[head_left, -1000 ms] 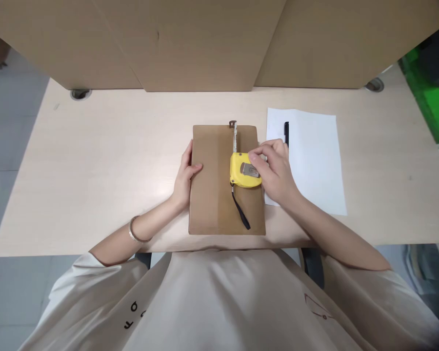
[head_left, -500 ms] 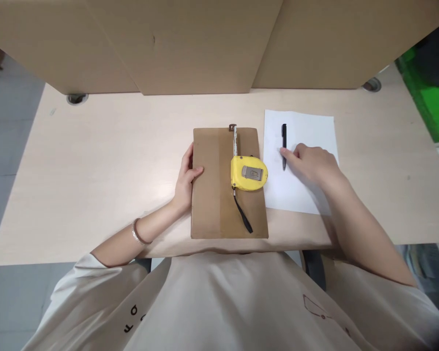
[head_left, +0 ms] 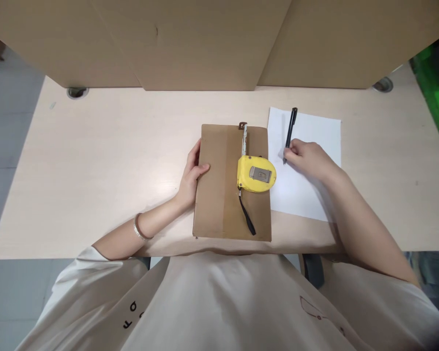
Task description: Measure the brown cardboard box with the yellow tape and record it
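The right hand (head_left: 307, 157) has left the tape measure (head_left: 244, 176) and now pinches the pen (head_left: 290, 127), lifted to a writing slant over the paper (head_left: 314, 197) right of the box (head_left: 211, 207). The tape measure lies unheld on the box. The pen's long axis runs roughly along the box's long sides, tip towards the person. The left hand (head_left: 191, 179) grips the box's left edge.
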Demonstrator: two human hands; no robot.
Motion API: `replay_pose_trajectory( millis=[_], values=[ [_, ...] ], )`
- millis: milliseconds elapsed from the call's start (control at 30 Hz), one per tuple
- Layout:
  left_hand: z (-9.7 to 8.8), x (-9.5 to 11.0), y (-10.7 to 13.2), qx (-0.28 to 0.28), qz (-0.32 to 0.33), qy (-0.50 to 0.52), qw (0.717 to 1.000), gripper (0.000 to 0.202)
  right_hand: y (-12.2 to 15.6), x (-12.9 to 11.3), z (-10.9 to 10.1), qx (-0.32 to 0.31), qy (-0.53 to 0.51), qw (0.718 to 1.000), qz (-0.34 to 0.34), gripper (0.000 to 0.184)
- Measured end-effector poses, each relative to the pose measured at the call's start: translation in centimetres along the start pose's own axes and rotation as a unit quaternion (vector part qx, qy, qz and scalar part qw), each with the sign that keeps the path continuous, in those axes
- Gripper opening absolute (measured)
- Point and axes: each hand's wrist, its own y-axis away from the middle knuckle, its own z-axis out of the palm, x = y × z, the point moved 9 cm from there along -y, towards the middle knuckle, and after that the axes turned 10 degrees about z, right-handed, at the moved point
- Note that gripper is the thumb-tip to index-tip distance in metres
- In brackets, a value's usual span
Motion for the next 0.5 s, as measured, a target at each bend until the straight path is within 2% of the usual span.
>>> replay_pose_trajectory(
  millis=[100,167,267,367,500],
  values=[
    [0.0,-0.1,0.0,-0.002,-0.003,0.004,1.000,0.068,-1.2,0.4,0.0,0.041,-0.169,0.985,-0.017,0.022],
    [0.0,0.0,0.1,-0.004,0.000,0.005,1.000,0.068,-2.0,0.8,0.5,0.022,-0.316,0.948,-0.013,0.022],
    [0.2,0.2,0.2,-0.005,-0.003,0.008,1.000,0.067,-2.7,0.8,0.9,-0.012,-0.462,0.887,-0.017,0.042],
    [0.2,0.2,0.3,0.012,-0.015,0.013,1.000,0.068,-2.1,0.2,0.1,0.000,-0.495,0.868,-0.041,0.059],
    [0.1,0.3,0.5,0.023,-0.012,0.018,0.999,0.067,0.0,-1.5,0.6,-0.028,-0.446,0.891,-0.080,0.052]
  ],
)
